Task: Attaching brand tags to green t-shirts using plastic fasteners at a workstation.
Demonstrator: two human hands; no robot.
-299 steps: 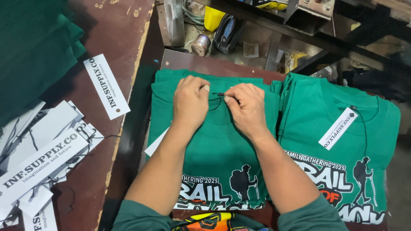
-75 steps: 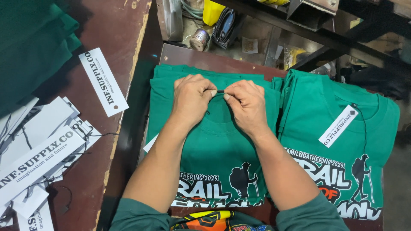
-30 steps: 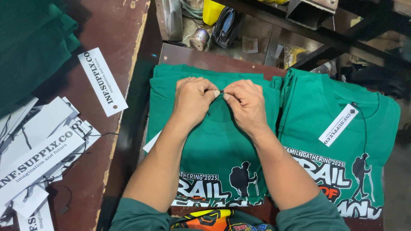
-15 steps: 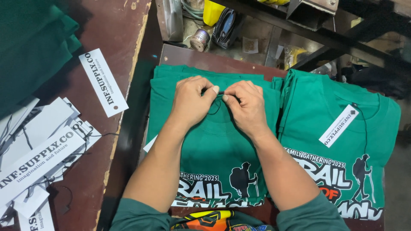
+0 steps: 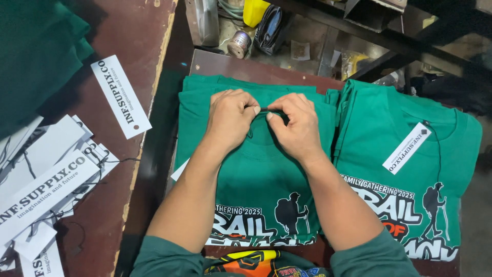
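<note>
The left hand (image 5: 231, 119) and right hand (image 5: 294, 125) meet fingertip to fingertip at the collar of the folded green shirt (image 5: 261, 184) in the middle of the surface (image 5: 154, 169), both pinching what looks like a thin dark string (image 5: 263, 109). 1 tagged green shirt (image 5: 410, 169) lies just right, and white hang tags (image 5: 46, 190) are piled at the left.

Under my hands lies a green shirt (image 5: 256, 169) with a white-lettered print and a black hiker figure. To the right of my grip, a second green shirt (image 5: 410, 169) adds orange lettering. Left of it, white tags (image 5: 46, 190) with black lettering cover the reddish-brown table (image 5: 148, 31).
</note>
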